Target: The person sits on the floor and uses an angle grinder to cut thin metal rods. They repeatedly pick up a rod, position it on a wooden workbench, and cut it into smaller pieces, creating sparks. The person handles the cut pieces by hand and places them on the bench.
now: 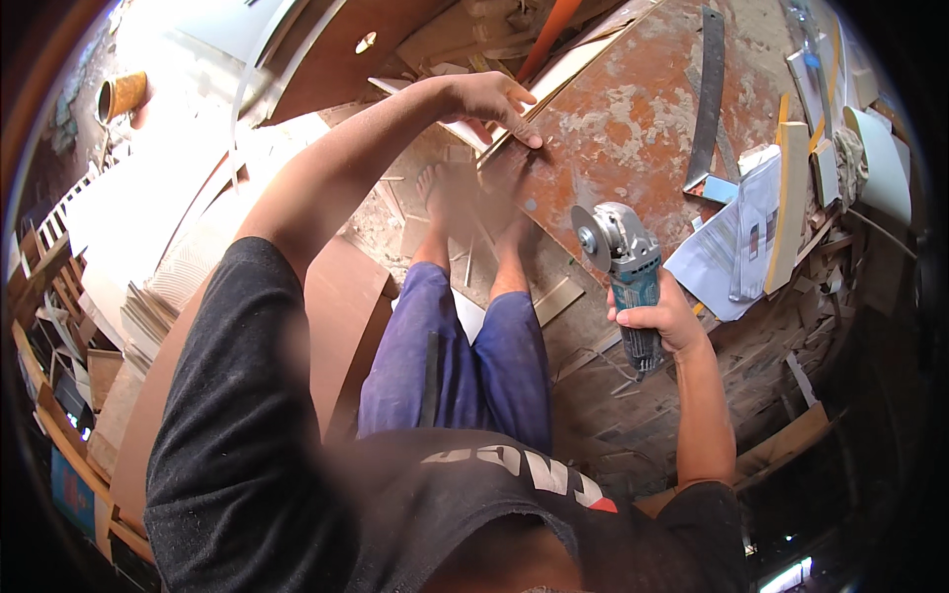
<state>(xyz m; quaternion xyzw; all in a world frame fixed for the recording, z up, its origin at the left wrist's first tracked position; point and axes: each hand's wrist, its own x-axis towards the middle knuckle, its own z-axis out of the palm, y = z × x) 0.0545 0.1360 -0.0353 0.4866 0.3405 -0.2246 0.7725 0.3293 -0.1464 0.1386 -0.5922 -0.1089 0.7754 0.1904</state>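
My right hand [674, 318] is wrapped round the teal body of an angle grinder [636, 282]. The tool points away from me, and its round disc [591, 237] stands at the left of the silver head, near the front edge of a worn orange-brown tabletop [618, 148]. My left arm reaches forward and across. At the table's left edge, my left hand [494, 103] has its fingers apart, with a fingertip touching the edge close to the corner. Thin pale wooden strips [583, 57] run along that edge beyond the hand.
A long dark flat bar [706, 104] lies on the tabletop. Papers [736, 237] and wood pieces pile up at its right. My bare feet [435, 193] stand among scraps below. A brown board [341, 326] is beside my left leg; a rusty can [123, 96] lies far left.
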